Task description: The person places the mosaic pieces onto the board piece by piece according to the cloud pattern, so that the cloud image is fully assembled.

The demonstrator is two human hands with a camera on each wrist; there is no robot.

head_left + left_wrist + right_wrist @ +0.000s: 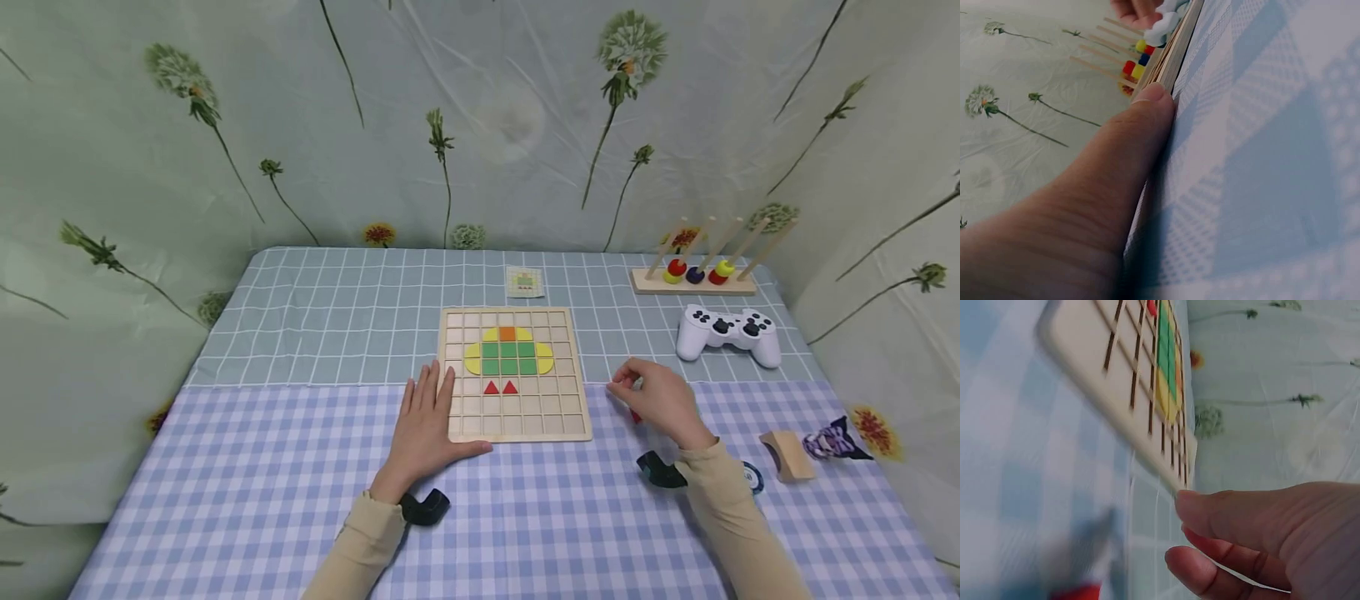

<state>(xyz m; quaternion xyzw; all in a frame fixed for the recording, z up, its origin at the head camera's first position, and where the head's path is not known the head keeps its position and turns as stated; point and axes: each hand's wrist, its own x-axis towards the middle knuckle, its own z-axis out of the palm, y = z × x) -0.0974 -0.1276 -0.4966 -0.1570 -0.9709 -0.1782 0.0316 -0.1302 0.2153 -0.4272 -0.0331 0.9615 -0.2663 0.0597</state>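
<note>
A wooden grid board [513, 427] lies on the table with green squares [508, 358], yellow curved pieces [472, 358], an orange square [507, 333] and two red triangles [510, 388] in its cells. My left hand [423, 429] rests spread at the board's left edge. Its thumb [1147, 115] lies along the front edge in the left wrist view. Right of the board, my right hand [660, 400] pinches what looks like a small red piece between thumb and forefinger; the fingers mostly hide it. Another red piece [636, 415] lies on the cloth beneath this hand.
A small pattern card [524, 282] lies behind the board. At the back right stand a wooden peg rack with beads [693, 286] and a white game controller [727, 333]. A wooden arch block [787, 457], a purple packet [834, 440] and a round chip [753, 477] lie by my right forearm.
</note>
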